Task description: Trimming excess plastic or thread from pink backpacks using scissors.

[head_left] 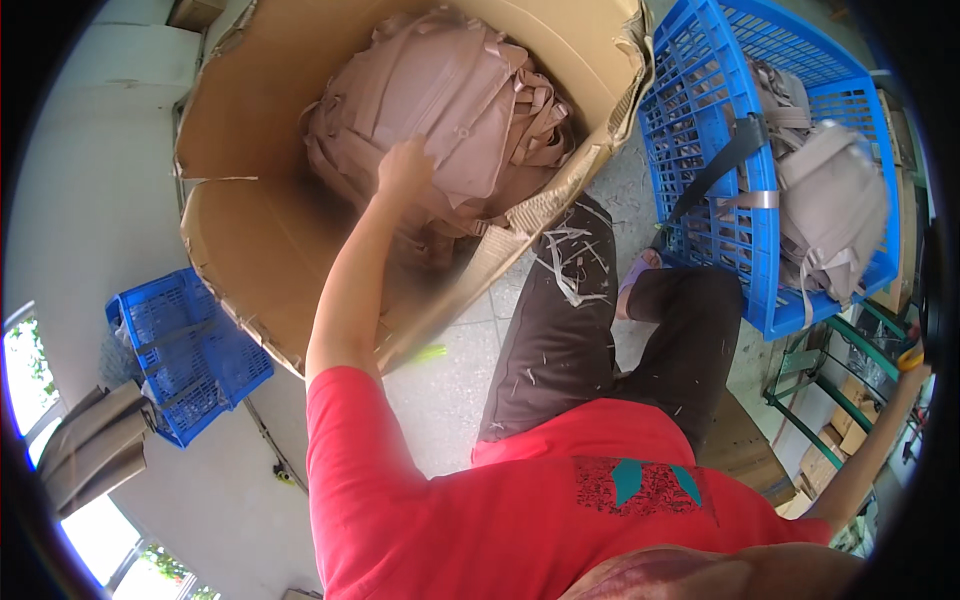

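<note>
A large cardboard box [228, 215] with torn upper edges stands open in front of me. Inside it lies a bulky dusty-pink backpack [455, 100], with straps and webbing bunched along its right side. My left hand [405, 168] reaches into the box, its fingers closed against the front of the backpack. Far out at the right edge, my right hand [914, 366] is closed around a small tool with a yellow handle [910, 358]; the picture's rim hides most of it.
To the right, a tilted blue plastic crate [762, 250] holds more pinkish backpacks [835, 200]. A green metal frame [800, 360] stands below it. Another blue crate [190, 355] is at the left, near folded brown sheets [95, 440]. Pale scraps [575, 265] cling to my trousers.
</note>
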{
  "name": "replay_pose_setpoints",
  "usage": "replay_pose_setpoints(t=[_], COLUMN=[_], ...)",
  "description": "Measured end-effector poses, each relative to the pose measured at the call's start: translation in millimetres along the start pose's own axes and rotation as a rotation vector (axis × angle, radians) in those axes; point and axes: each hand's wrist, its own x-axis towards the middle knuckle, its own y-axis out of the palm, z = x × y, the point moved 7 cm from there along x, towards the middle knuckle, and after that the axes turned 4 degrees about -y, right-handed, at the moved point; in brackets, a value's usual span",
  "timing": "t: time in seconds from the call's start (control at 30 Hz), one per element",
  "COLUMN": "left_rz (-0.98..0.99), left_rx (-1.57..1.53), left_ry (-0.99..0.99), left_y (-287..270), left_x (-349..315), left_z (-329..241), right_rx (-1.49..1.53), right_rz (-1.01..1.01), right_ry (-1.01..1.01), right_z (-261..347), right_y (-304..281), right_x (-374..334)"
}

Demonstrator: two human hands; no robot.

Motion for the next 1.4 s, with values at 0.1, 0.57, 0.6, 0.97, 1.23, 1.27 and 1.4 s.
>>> replay_pose_setpoints(t=[0.1, 0.57, 0.6, 0.97, 1.23, 1.27, 1.4], left_rz=[-0.065, -0.256, -0.284, -0.432, -0.259, -0.256, -0.769], left_rx=[0.185, 0.27, 0.162, -1.143, -1.451, -1.384, -0.665], left_ry=[0.086, 0.188, 0.157, 0.542, 0.479, 0.519, 0.813], left_y=[29.9, -6.7, -33.0, -338.1, -326.9, -328.0, -354.7], left_x=[41.0, 56.5, 48.6, -183.8, -287.5, -306.5, -368.1], left_z=[-54.0, 4.5, 12.5, -148.0, -219.2, -226.7, -228.0], right_rx=[0.274, 0.419, 0.423, 1.147, 1.28, 1.375, 1.557], right_rz=[0.032, 0.417, 0.439, 0.496, -0.005, 0.135, 0.28], right_ry=[-0.284, -0.255, -0.251, -0.897, -1.04, -0.959, -0.821], right_z=[-36.4, 36.8, 44.3, 251.5, 279.2, 274.0, 227.5], right_y=[-10.7, 66.8, 69.7, 53.5, -5.1, -12.8, -42.9], right_x=[-94.4, -210.3, -212.8, -293.4, -333.8, -330.9, -323.1])
